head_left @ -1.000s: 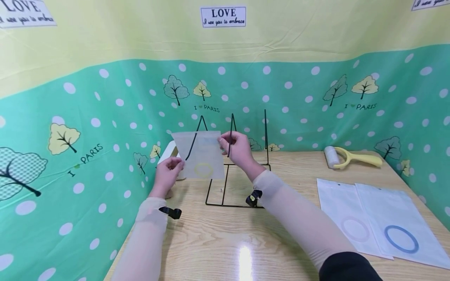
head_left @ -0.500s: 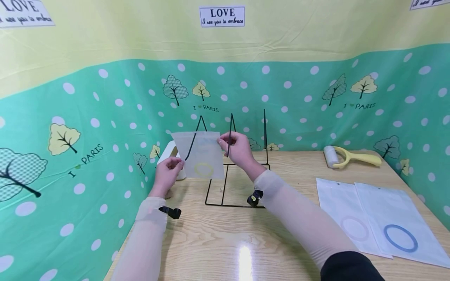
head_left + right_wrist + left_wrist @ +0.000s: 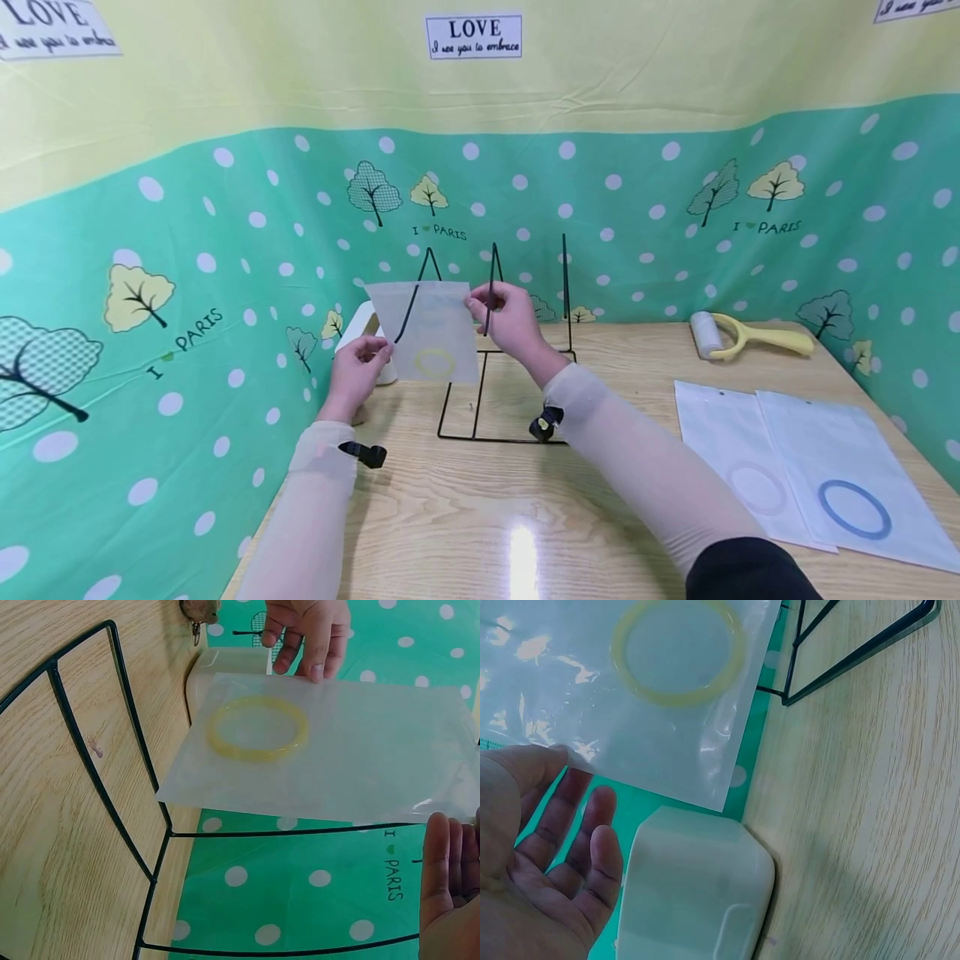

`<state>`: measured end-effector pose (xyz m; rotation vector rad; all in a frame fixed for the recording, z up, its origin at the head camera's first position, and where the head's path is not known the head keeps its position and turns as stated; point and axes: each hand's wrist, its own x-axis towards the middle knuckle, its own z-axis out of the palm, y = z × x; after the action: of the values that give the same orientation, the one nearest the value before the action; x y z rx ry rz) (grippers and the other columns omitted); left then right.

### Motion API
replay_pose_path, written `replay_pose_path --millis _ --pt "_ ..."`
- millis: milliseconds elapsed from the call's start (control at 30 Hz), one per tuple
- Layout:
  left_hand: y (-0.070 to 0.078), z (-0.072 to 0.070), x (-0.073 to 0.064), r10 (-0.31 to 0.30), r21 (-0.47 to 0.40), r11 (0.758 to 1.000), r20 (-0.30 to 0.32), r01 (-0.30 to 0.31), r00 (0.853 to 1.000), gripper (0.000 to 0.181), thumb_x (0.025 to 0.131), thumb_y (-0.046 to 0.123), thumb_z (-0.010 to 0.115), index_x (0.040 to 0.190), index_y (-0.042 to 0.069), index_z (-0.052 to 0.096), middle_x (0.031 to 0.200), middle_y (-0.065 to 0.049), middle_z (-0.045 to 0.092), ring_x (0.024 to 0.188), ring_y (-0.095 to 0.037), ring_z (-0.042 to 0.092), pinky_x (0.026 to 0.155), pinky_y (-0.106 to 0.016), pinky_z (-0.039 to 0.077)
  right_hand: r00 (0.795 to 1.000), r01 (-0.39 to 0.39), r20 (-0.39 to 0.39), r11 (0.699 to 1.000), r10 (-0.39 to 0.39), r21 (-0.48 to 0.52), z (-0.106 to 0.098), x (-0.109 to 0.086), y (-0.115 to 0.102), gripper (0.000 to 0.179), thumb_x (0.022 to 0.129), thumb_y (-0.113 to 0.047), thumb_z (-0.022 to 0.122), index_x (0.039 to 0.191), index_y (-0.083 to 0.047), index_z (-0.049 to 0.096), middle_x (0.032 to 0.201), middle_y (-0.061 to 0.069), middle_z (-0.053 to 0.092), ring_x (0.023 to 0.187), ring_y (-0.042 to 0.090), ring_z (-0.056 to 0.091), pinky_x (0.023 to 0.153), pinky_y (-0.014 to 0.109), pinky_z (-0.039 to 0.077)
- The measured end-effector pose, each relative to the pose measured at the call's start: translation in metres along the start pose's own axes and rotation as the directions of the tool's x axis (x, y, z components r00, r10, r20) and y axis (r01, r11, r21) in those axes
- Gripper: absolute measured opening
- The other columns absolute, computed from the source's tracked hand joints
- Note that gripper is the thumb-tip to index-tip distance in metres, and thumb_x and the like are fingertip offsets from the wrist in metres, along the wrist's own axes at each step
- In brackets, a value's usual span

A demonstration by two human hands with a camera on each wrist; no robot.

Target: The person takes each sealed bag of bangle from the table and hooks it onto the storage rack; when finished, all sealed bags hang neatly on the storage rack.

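White plastic bag [image 3: 444,325] with yellow ring [image 3: 259,755]: held up at left end of black wire rack [image 3: 480,396]. Left hand [image 3: 357,371]: fingers pinch bag's left edge. Right hand [image 3: 513,318]: fingers pinch upper right edge. Pull evenly, hold sheet flat; mind slanting upright [image 3: 407,315], contact unclear.

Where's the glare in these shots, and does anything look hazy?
Head view: a bright white streak on the table, near the bottom edge; left wrist view: shiny patches on the plastic bag, mostly toward the picture's left; right wrist view: a small glint near the right hand, and the yellow ring looks hazy through the bag.
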<state>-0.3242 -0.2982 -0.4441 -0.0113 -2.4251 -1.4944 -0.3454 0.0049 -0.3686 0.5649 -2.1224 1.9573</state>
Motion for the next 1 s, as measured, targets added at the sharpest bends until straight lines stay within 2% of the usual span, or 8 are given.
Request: replay_pose_path --millis 233,367,500,700,1000 --pt "-0.004 0.000 0.002 0.020 0.001 1.000 -0.010 -0.020 1.000 0.023 0.103 0.027 0.070 0.118 0.009 0.072 0.112 -0.011 0.072 0.097 -0.024 0.067 0.075 -0.026 0.054 1.000 0.014 -0.006 0.999 -0.014 -0.029 -0.002 0.000 0.001 0.012 0.099 -0.022 0.076 0.105 -0.011 0.076 0.095 0.008 0.069 0.075 0.029 0.071 0.067 0.037 0.060" --pt "-0.003 -0.002 -0.001 0.044 0.014 0.999 -0.023 -0.044 0.999 0.027 0.103 0.028 0.070 0.123 0.009 0.071 0.117 -0.011 0.071 0.099 -0.025 0.066 0.076 -0.025 0.054 0.999 0.032 -0.010 0.998 -0.033 -0.054 -0.005 -0.002 0.001 0.011 0.099 -0.023 0.076 0.105 -0.014 0.076 0.091 0.008 0.068 0.078 0.026 0.067 0.063 0.031 0.054" --pt "-0.001 -0.004 -0.005 0.049 0.025 0.999 -0.039 -0.048 0.998 0.033 0.103 0.027 0.070 0.129 0.007 0.067 0.120 -0.010 0.068 0.100 -0.025 0.064 0.076 -0.026 0.053 0.998 0.053 -0.011 0.996 -0.054 -0.076 -0.011 -0.008 -0.002 0.010 0.099 -0.024 0.077 0.103 -0.014 0.077 0.087 0.008 0.068 0.079 0.026 0.064 0.060 0.032 0.048" --pt "0.001 -0.004 -0.012 0.040 0.021 0.999 -0.075 -0.038 0.996 0.034 0.103 0.024 0.070 0.132 0.006 0.064 0.122 -0.012 0.067 0.102 -0.025 0.063 0.077 -0.024 0.053 0.997 0.074 0.006 0.990 -0.073 -0.123 -0.022 -0.018 -0.003 0.014 0.099 -0.023 0.076 0.105 -0.011 0.077 0.093 0.006 0.070 0.082 0.024 0.065 0.068 0.034 0.053" --pt "0.008 0.000 -0.027 0.032 0.030 0.999 -0.119 -0.028 0.992 0.039 0.102 0.021 0.071 0.136 0.008 0.059 0.122 -0.010 0.064 0.100 -0.025 0.061 0.076 -0.025 0.052 0.997 0.075 0.043 0.982 -0.069 -0.173 -0.036 -0.042 -0.003 0.007 0.099 -0.018 0.075 0.105 -0.014 0.077 0.097 0.000 0.071 0.087 0.019 0.067 0.077 0.037 0.057"
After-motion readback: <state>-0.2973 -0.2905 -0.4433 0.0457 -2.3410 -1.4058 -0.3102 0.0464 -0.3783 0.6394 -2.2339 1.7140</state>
